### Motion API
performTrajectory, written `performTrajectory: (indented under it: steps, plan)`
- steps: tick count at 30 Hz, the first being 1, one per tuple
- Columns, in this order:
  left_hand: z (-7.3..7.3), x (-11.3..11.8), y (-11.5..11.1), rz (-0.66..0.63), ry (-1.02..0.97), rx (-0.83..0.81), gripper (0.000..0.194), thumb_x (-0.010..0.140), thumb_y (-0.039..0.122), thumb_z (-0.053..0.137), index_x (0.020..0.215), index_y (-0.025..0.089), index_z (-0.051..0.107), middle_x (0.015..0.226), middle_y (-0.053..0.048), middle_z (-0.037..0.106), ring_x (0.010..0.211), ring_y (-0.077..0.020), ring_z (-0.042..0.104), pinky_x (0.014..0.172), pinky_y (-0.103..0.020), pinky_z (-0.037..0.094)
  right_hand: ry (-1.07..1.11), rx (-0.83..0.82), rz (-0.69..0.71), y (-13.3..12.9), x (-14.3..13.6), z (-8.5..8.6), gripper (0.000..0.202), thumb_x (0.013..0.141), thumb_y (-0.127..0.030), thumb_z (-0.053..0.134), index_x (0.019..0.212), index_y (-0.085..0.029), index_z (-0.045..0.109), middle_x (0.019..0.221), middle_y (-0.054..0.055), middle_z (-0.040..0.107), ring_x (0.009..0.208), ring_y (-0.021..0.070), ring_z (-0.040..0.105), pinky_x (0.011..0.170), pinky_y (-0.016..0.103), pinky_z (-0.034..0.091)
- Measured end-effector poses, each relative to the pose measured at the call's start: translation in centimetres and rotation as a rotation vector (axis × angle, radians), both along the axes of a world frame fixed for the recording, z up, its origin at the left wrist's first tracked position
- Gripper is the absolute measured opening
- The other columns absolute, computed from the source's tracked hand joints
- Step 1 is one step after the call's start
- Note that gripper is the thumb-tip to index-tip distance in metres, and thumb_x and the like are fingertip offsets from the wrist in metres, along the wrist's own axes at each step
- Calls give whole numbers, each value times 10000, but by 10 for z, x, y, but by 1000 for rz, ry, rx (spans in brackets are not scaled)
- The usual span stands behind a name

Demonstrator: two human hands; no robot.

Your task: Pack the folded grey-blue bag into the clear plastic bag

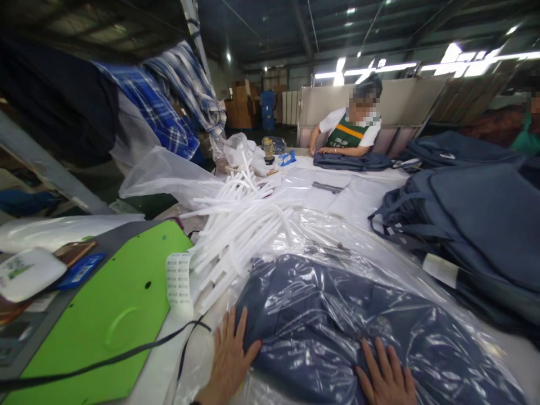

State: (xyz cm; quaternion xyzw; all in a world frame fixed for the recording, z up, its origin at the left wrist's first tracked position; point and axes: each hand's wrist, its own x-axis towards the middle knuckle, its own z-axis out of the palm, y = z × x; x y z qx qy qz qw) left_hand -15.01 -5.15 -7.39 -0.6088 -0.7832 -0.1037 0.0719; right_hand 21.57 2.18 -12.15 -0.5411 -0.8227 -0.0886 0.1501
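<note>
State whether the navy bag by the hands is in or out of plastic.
In: clear plastic, creased and shiny, covers the navy bag and extends past its edge.

A dark roof (pixel 310 25) with beams spans the hall, small bright lamps (pixel 228 57) glowing beneath it. High up beyond the surface's far right corner run long white strips of light (pixel 382 68); whether the brightest patches there are windows or lamps cannot be told. Past the far edge of the white work surface (pixel 512 351) stands a pale partition (pixel 324 101). Beyond the far left corner, brown cartons (pixel 242 107) are stacked near 1 blue upright unit (pixel 267 109). 1 metal post (pixel 194 28) rises past the left edge, above dark floor (pixel 141 201).
</note>
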Motion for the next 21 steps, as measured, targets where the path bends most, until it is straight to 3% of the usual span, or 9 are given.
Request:
performTrajectory:
  steps: [2, 5, 8, 10, 14, 17, 19, 21]
  plan:
    - [21, 3, -15, -115, 62, 66, 703, 930, 338, 426, 1503, 191, 45, 1482, -207, 371, 1382, -354, 311, 1016, -572, 407, -18, 15, -17, -1, -5, 13, 545, 941, -414, 218, 1338, -179, 507, 1428, 159, 440, 1399, 362, 222, 1042, 605, 297]
    - [40, 12, -49, -425, 71, 41, 643, 941, 320, 396, 1497, 145, 124, 1443, -169, 448, 1397, -296, 301, 1088, -484, 361, -54, -6, -67, -2, -13, 25, 588, 952, -412, 167, 1300, -117, 539, 1423, 204, 424, 1399, 365, 206, 1049, 591, 293]
    - [30, 34, -79, -711, 81, 163, 533, 958, 396, 350, 1428, 145, 338, 1292, -123, 606, 1346, -252, 396, 1138, -454, 292, -69, -23, -75, -3, -16, 28, 575, 951, -399, 184, 1319, -110, 516, 1441, 205, 398, 1392, 367, 220, 1054, 586, 287]
    - [12, 55, -85, -850, 140, 287, 394, 953, 279, 397, 1334, 209, 466, 1222, -66, 656, 1280, -209, 474, 1150, -433, 277, -76, -36, -82, -3, -16, 27, 565, 946, -398, 207, 1343, -113, 489, 1457, 198, 379, 1391, 365, 218, 1065, 586, 271]
    - [-10, 93, -70, -991, 78, 75, 378, 925, 210, 451, 1302, 227, 483, 1208, -82, 659, 1183, -225, 557, 1045, -427, 408, -104, -60, -107, -3, -15, 27, 566, 948, -411, 198, 1371, -138, 456, 1471, 174, 374, 1388, 352, 225, 1068, 579, 274]
    - [-8, 104, -60, -981, -15, -135, 333, 941, 240, 426, 1256, 168, 504, 1131, -104, 690, 1071, -225, 618, 918, -390, 497, -139, -50, -124, -3, -16, 30, 540, 950, -407, 224, 1354, -158, 481, 1450, 157, 413, 1368, 342, 272, 1066, 557, 291]
    - [-3, 105, -59, -970, -64, -237, 422, 929, 406, 461, 1233, 117, 512, 1091, -130, 698, 1000, -242, 640, 842, -375, 527, -157, -21, -124, -3, -18, 32, 519, 949, -395, 253, 1336, -156, 504, 1435, 156, 434, 1344, 345, 315, 1061, 545, 298]
    - [5, 106, -56, -1018, -121, -230, 529, 892, 518, 486, 1243, 124, 511, 1089, -131, 696, 996, -249, 636, 833, -373, 526, -164, -1, -119, -3, -19, 33, 501, 951, -382, 275, 1328, -154, 513, 1427, 161, 442, 1328, 349, 340, 1052, 539, 307]
